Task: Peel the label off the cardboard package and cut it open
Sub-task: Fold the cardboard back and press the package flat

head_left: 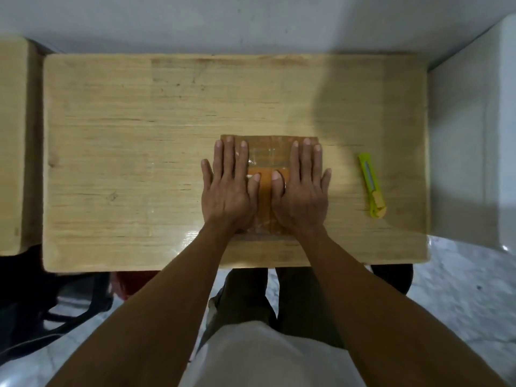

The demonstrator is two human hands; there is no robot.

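- A flat cardboard package [268,152] lay on the wooden table [125,149], a little right of the middle and toward the near edge; glossy clear tape crossed its top, and an orange patch [265,174] showed between the two hands; whether that was the label I could not tell, and no writing or brand on it could be read.
- The left hand [227,191] lay palm down on the left part of the package, fingers straight and spread, gripping nothing.
- The right hand [301,191] lay flat on the right part in the same way, fingers apart, thumb tip near the left thumb; it clasped nothing either.
- A lime-green utility knife [372,185] with a yellow slider rested on the table to the right of the package, apart from it and untouched; no lettering on it was legible.
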